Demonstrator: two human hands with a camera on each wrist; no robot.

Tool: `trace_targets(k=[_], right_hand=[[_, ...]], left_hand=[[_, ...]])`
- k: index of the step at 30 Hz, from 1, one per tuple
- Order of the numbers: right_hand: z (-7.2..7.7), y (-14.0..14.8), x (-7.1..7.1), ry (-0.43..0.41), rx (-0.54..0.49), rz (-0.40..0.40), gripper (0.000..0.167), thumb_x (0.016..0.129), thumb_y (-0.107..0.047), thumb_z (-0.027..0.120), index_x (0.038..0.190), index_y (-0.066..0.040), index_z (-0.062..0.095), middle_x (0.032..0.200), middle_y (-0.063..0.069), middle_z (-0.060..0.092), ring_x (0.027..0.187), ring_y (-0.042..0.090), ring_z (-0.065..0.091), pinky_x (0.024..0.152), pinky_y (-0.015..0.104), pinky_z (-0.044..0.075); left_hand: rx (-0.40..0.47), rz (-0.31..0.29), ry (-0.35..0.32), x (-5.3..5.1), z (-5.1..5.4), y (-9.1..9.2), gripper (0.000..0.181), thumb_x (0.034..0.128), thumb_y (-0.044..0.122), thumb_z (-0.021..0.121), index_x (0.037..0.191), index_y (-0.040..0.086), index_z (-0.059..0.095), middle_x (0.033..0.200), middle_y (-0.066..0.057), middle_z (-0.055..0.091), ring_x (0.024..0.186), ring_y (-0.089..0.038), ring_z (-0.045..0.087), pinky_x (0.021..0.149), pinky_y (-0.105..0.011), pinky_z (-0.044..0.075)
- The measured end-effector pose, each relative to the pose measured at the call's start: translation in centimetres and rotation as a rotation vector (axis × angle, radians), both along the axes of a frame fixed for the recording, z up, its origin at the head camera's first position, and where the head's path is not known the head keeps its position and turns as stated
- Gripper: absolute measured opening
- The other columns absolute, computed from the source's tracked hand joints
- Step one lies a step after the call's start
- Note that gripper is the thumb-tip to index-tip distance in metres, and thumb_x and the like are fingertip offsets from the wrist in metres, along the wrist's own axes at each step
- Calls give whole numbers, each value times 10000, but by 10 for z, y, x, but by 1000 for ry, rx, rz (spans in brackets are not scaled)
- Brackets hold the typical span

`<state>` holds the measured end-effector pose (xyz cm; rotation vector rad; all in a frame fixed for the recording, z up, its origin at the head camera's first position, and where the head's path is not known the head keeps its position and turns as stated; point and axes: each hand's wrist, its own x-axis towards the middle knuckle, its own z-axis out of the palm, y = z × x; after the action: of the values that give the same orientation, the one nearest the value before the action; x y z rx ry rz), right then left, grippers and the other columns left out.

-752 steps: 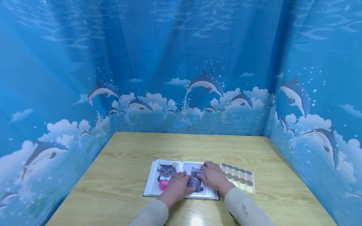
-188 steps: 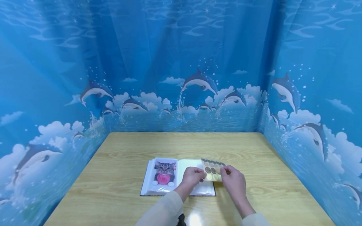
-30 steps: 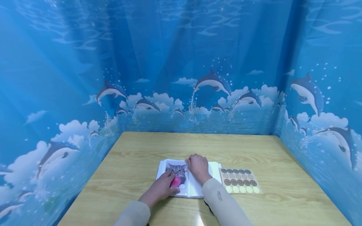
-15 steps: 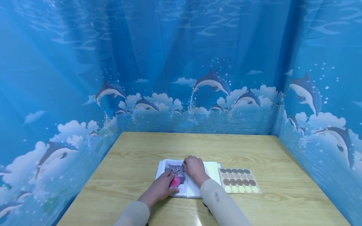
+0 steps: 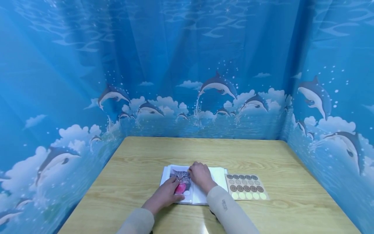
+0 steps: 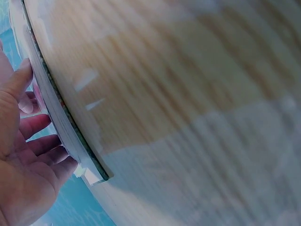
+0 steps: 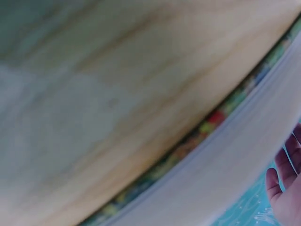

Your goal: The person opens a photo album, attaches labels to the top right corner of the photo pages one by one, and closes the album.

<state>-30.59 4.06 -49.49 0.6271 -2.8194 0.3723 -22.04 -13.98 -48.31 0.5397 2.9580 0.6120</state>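
An open photo album (image 5: 218, 177) lies on the table, its left page showing a photo of a tabby cat (image 5: 181, 178) with a pink ball; its right page looks plain white. My left hand (image 5: 165, 193) rests on the cat photo with fingers extended; in the left wrist view, the fingers (image 6: 47, 143) reach across the album's page edge. At the photo's upper right corner, my right hand (image 5: 201, 175) has its fingertips bent together on a small orange-tan round sticker, mostly hidden. Just right of the album is a sheet of round stickers (image 5: 246, 187) in brown, beige and pale yellow rows.
The wooden table (image 5: 140, 156) extends on every side of the album. Behind and beside it hangs a blue curtain (image 5: 163, 65) printed with dolphins. In the right wrist view, the album's colourful cover edge (image 7: 216, 117) curves across the frame.
Earlier both hands held the sticker sheet over the album; now it lies at the right. In the last second my right hand has shifted slightly left and down onto the photo's corner; the left stays.
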Motion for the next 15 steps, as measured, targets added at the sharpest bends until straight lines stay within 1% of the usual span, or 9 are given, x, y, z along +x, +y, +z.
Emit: trace_targets(k=[6,11,15], right_hand=[[0,5,4,-24,88,53,215,880,-206,707,1082,-144,748,1057,51,660,969,235,608,884,439,501],[0,7,10,-44,134,100,273,930,-212,662,1186,-129,707,1178,69,625,1094,255,577,988,473,462],[-2,9,15,-38,169,123,339,972,-249,602,1282,-121,656,1257,78,602,1166,260,551,1022,479,443]], left_hand=[[2,-5,5,0,0,0,805,832,446,760,1402,-56,492,1453,-292,431,1328,-434,435,1105,-537,357],[18,-1,-12,0,0,0,806,837,444,756,1411,-52,485,1465,-288,418,1339,-436,421,1110,-543,347],[22,2,-19,0,0,-1,806,838,452,751,1414,-45,484,1471,-283,414,1343,-435,416,1112,-548,343]])
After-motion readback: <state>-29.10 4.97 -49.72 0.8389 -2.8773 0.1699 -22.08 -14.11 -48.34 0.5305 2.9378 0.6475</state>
